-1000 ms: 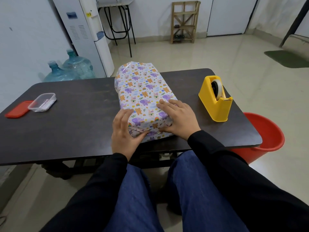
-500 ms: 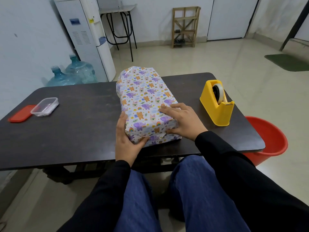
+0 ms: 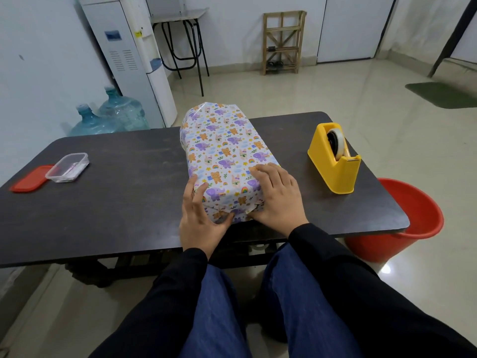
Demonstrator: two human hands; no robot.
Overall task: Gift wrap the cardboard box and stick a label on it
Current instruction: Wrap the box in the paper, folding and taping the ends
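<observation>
1. At the left edge of the table [image 3: 124, 202], a red lid [image 3: 32, 178] lies flat, with a clear tub [image 3: 67, 167] touching its right side. The tub holds something small, perhaps the labels, though it is too small to tell.
2. The left hand [image 3: 200, 220] cups the near left corner of the wrapped box [image 3: 224, 151]. Its fingers run nearly straight along the side and its thumb presses on the near end. It grasps nothing and looks to be pinning the folded paper down.
3. The box lies lengthwise in the middle of the table, its near end close to the near edge and its far end at the far edge. Patterned paper covers it fully, and no label shows on it.
4. The right hand [image 3: 277, 200] lies flat on the top at the near right corner. Its fingers are extended and its thumb rests against the end fold. It presses rather than grips, likely to crease the flap.
5. A yellow tape holder [image 3: 334, 161] stands near the right edge within the right hand's reach, probably for sealing that end.
6. Past the right edge, a red bucket [image 3: 413, 218] sits on the floor.
</observation>
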